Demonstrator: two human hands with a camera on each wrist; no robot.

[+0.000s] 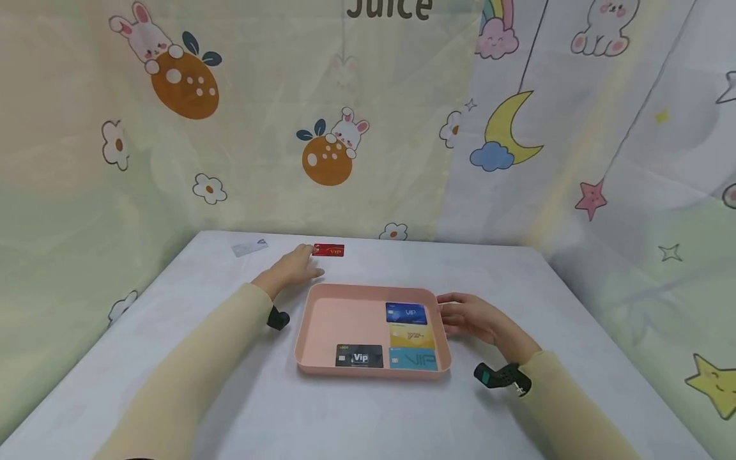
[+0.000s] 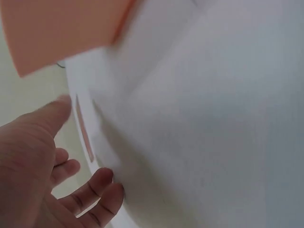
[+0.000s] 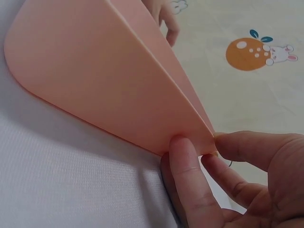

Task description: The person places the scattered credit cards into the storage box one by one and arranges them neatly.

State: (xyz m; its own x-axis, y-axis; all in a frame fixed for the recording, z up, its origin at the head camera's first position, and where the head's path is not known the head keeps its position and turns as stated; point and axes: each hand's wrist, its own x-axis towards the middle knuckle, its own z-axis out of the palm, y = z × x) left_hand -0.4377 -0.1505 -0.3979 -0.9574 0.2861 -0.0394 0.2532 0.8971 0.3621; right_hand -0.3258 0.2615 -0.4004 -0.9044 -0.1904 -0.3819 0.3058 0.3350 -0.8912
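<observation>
smooth matt pink plastic tray (image 1: 351, 319), smooth plastic red card (image 1: 330, 250), finely woven cloth (image 3: 85, 147) on desk (image 1: 368, 415), creased fabric backdrop (image 1: 259, 83)

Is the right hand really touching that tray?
Touching: the right wrist view shows the right hand with a fingertip against the pink tray.

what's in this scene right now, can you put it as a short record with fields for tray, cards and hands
surface: white table
container: pink tray
right column in tray, far to near: blue VIP card, yellow card, teal VIP card
left of teal card: black Vip card
outside tray, far side: red VIP card; pale card farther left
left hand: at red card's left end, contact unclear
right hand: touches tray near its far right corner
</observation>
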